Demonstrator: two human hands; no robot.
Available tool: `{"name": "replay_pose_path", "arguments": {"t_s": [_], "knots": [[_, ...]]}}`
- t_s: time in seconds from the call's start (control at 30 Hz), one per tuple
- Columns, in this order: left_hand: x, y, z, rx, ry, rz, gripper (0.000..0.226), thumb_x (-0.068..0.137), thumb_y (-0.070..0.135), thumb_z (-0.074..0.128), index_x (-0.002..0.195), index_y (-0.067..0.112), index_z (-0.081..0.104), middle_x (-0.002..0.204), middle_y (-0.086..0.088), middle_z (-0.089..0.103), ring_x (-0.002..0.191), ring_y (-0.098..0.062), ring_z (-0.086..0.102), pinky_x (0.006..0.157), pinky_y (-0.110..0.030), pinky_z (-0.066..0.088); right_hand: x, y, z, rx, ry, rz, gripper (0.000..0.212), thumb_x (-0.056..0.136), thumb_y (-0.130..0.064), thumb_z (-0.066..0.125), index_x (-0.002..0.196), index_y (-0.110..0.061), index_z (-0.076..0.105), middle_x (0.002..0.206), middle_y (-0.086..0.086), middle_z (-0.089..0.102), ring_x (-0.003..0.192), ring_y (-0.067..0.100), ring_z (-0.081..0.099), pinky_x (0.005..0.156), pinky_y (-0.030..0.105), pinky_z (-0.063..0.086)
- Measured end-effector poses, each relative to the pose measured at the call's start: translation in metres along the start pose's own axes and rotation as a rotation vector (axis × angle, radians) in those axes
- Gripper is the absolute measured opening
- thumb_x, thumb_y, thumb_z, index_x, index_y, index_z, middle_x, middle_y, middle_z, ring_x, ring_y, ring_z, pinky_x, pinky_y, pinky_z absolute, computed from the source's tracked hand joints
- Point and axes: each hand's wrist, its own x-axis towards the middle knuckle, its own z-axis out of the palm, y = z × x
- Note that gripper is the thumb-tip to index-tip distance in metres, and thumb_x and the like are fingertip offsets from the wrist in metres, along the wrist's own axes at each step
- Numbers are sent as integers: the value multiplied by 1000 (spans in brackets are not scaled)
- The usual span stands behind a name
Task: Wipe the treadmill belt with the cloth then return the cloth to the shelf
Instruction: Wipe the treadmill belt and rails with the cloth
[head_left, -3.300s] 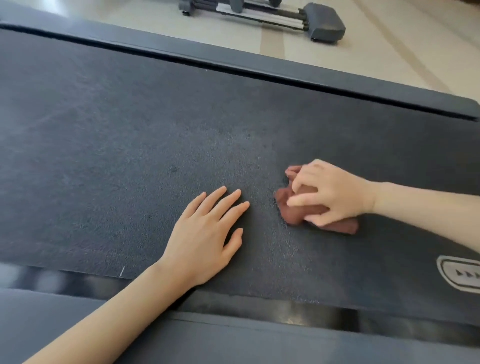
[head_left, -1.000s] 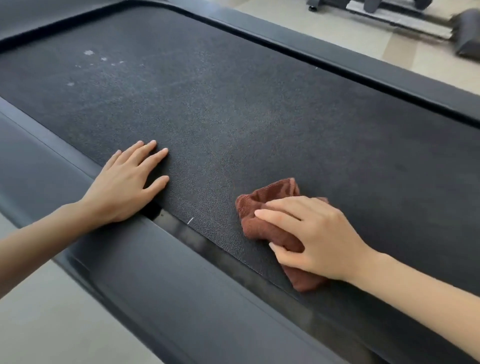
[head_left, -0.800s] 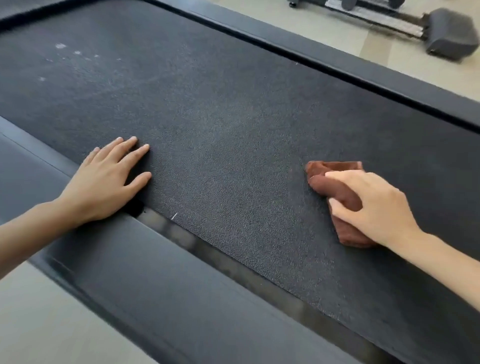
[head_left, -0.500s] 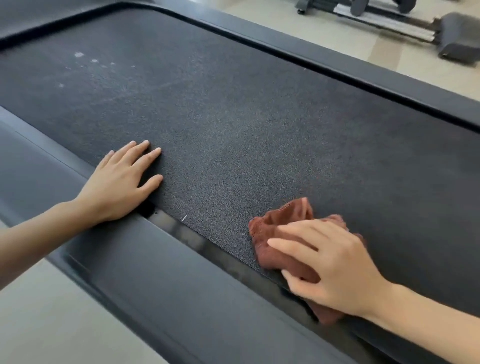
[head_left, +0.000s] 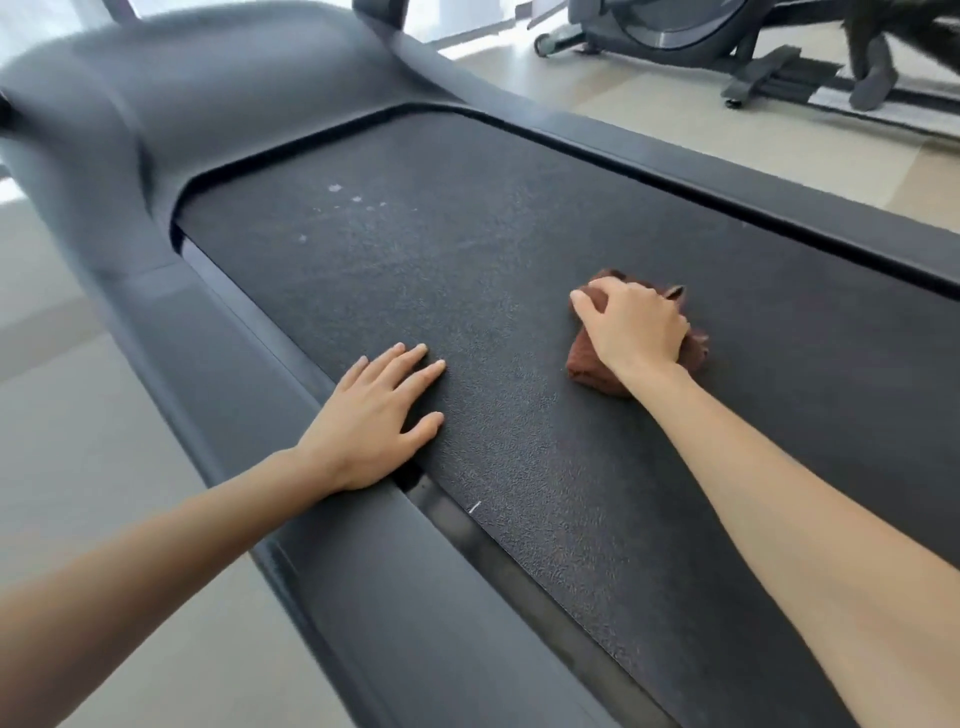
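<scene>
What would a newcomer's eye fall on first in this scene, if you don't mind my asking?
The brown cloth stands out most, bunched under the right hand, which grips it in the middle of the dark treadmill belt. The left hand lies flat with fingers spread at the belt's near edge. A few pale specks dot the belt farther up, toward the treadmill's front end.

Rough matt belt (head_left: 467, 270), fuzzy brown cloth (head_left: 587, 364), smooth matt side rail (head_left: 363, 571).
</scene>
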Motion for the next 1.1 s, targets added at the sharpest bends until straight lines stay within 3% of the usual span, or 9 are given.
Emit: {"name": "replay_pose_path", "arguments": {"t_s": [0.1, 0.23, 0.4, 0.53, 0.63, 0.73, 0.93, 1.0, 1.1], "knots": [[1, -3, 0, 36, -7, -3, 60, 94, 53, 31, 149, 34, 12, 158, 8, 6, 145, -11, -1, 118, -35, 1, -20, -32, 15, -16, -29, -307, 38, 89, -54, 47, 118, -33, 60, 115, 2, 65, 105, 30, 59, 79, 37, 45], [-1, -4, 1, 54, -28, -6, 60, 95, 53, 30, 148, 36, 8, 157, 11, 2, 144, -8, -5, 118, -33, -2, -15, -20, 3, -43, -274, -562, 58, 82, -61, 52, 135, -41, 41, 135, -11, 50, 122, 20, 49, 94, 40, 41], [1, -1, -4, 68, -43, -15, 60, 95, 53, 30, 148, 36, 8, 158, 11, 2, 144, -8, -6, 118, -33, -2, -1, 24, -11, 47, -220, -399, 52, 79, -51, 59, 129, -44, 48, 135, -9, 53, 122, 23, 49, 106, 46, 34], [0, -2, -1, 44, -33, -13, 61, 94, 53, 30, 149, 35, 8, 158, 10, 2, 144, -9, -6, 118, -34, -4, 17, 22, -4, 35, -142, -74, 51, 80, -47, 62, 129, -35, 52, 133, 3, 55, 117, 33, 52, 94, 44, 41], [0, -2, 4, 25, 13, -18, 64, 93, 55, 27, 149, 32, 7, 158, 9, 1, 144, -10, -8, 118, -34, -6, 15, -6, 11, -11, -52, -2, 43, 81, -43, 62, 121, -27, 58, 124, 8, 60, 111, 34, 55, 87, 39, 43], [0, -6, 1, 67, 12, 17, 67, 94, 54, 22, 151, 23, 5, 158, 7, -2, 145, -11, -6, 117, -33, -2, -9, -42, 8, 20, -64, -54, 38, 80, -41, 62, 115, -27, 60, 118, 5, 63, 107, 32, 57, 83, 35, 43], [24, -112, -52, 76, -84, -29, 66, 94, 55, 27, 149, 19, 17, 157, 2, 14, 144, -13, 10, 116, -30, 9, -99, -87, 9, 136, -183, -551, 41, 66, -48, 51, 105, -39, 62, 109, -19, 65, 100, 10, 61, 78, 27, 46], [35, -146, -55, 3, -68, -54, 63, 94, 51, 31, 148, 20, 22, 157, 1, 17, 144, -15, 13, 115, -30, 9, -77, -70, 3, 33, -132, -466, 39, 71, -46, 56, 110, -44, 60, 113, -19, 64, 102, 12, 61, 78, 28, 46], [49, -176, -44, -20, -82, -43, 61, 95, 49, 32, 149, 22, 21, 157, 0, 13, 144, -15, 10, 118, -35, 9, -20, -25, -3, -48, -26, 92, 41, 82, -40, 61, 122, -41, 55, 125, -1, 61, 112, 30, 56, 88, 38, 44]]}}
